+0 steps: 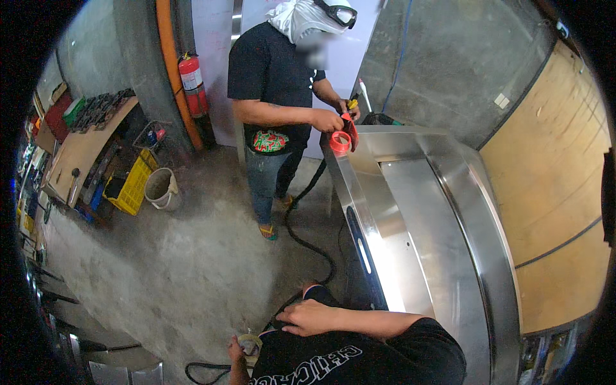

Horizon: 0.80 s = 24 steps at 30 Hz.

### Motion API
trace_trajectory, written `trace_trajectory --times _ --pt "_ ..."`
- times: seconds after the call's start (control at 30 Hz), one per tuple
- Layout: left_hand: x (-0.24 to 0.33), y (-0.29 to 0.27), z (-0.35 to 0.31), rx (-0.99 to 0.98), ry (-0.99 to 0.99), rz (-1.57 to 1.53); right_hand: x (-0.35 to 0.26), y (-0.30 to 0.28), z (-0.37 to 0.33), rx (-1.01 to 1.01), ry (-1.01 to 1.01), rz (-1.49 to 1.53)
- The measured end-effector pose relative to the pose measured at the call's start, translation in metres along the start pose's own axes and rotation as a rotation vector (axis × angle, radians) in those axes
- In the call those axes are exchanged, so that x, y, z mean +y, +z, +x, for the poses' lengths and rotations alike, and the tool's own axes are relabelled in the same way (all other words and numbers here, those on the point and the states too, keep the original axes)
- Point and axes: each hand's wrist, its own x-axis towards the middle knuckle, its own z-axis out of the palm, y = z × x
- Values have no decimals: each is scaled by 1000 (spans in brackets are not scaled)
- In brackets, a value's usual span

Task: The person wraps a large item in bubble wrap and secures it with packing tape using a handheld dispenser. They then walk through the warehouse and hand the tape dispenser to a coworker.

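Note:
At the lower edge my left hand [237, 350] is closed around a round, pale yellowish thing [251, 347], its kind unclear. My right hand [310, 319] lies across the front of me on dark clothing, fingers loosely stretched and apart, with nothing seen in it. A black ribbed hose [328, 256] runs over the floor, passing close to both hands. To my right stands a long stainless steel counter [427, 218]. At its far left corner another person [273, 77] bends over a red piece of material [348, 131]. Beside that sits a red ring-shaped thing [340, 142].
A fire extinguisher [192, 83] stands by an orange pipe [172, 70]. On the left are a cluttered workbench [96, 138], a yellow crate [136, 186] and a pale bucket [163, 188]. A plywood panel [545, 167] rises beyond the counter. Metal pieces [125, 373] lie lower left.

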Motion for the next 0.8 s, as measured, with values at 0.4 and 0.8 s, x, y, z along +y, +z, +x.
trace_trajectory --times 0.4,0.8 --pt "-17 -34 16 -10 128 199 -3 9 23 6 21 -163" --pt "-8 -26 -23 -14 172 178 8 -15 27 -10 11 -208"
